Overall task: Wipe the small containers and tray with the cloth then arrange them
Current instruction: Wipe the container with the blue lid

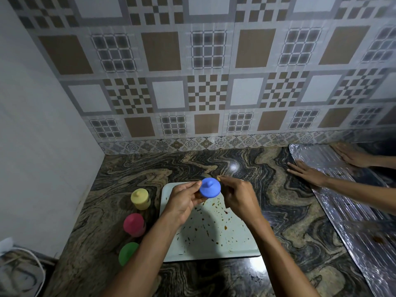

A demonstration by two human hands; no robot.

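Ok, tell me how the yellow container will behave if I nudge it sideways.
The yellow container stands upright and fairly narrow on the counter, so it probably tips rather than slides. It looks like plastic, so it is likely light. Round-bodied, it may roll once down.

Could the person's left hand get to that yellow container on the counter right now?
Probably yes for reach, but not to pick it up. The yellow container stands close by, to the left of the left hand, with nothing standing between them. That hand, though, is gripping the blue container.
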